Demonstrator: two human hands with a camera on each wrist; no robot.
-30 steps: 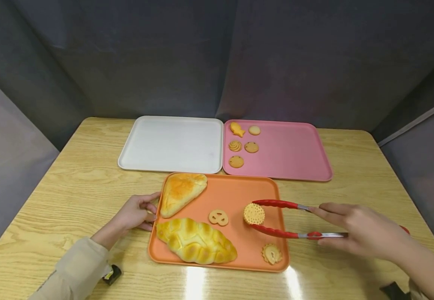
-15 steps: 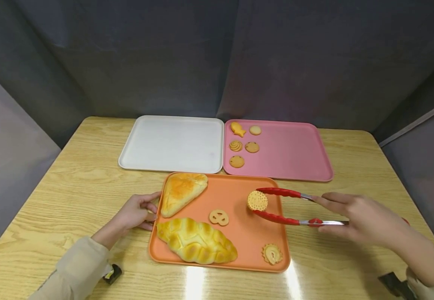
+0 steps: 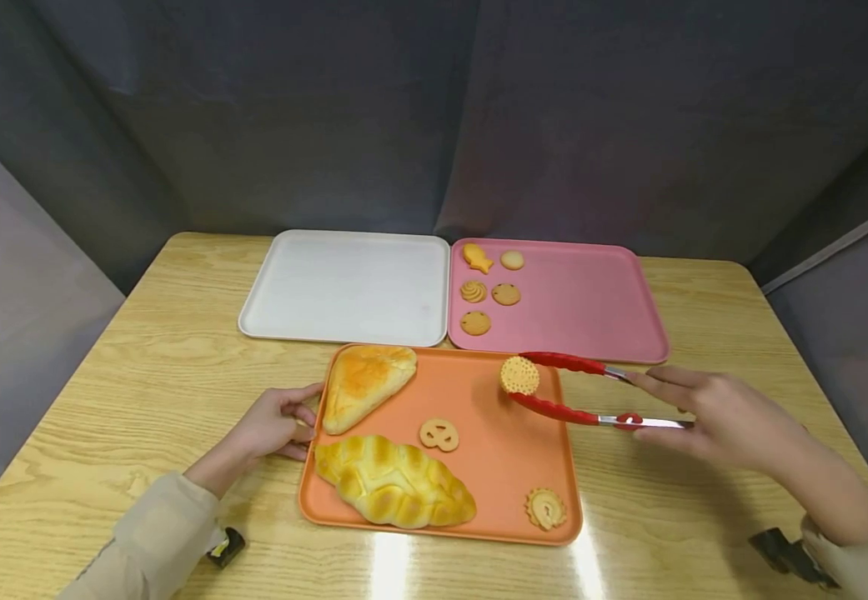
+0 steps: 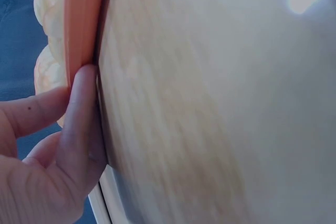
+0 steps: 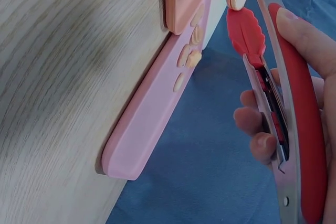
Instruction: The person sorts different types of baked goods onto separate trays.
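My right hand (image 3: 726, 417) grips a pair of red-tipped metal tongs (image 5: 299, 98), its fingers and thumb wrapped about the two arms. Between the tong tips a round dotted sandwich cookie (image 3: 519, 376) is pinched, raised over the orange tray's back right part. With thumb and fingers my left hand (image 3: 272, 425) holds the left rim of the orange tray (image 3: 494, 467). On that tray lie a triangular bread (image 3: 364, 387), a braided loaf (image 3: 396, 483), a pretzel-shaped cookie (image 3: 439, 434) and a scalloped cookie (image 3: 545, 508).
Behind the orange tray stand a white tray (image 3: 351, 287) and, to its right, a pink tray (image 3: 584, 300) with several small cookies at its left side, one a fish-shaped cookie (image 3: 477, 257). Dark curtains (image 3: 313, 117) hang beyond the wooden table's (image 3: 163, 358) back edge.
The tongs and the sandwich cookie have moved back and slightly right, from the orange tray's middle right toward its far edge. My left hand keeps its place on the rim.
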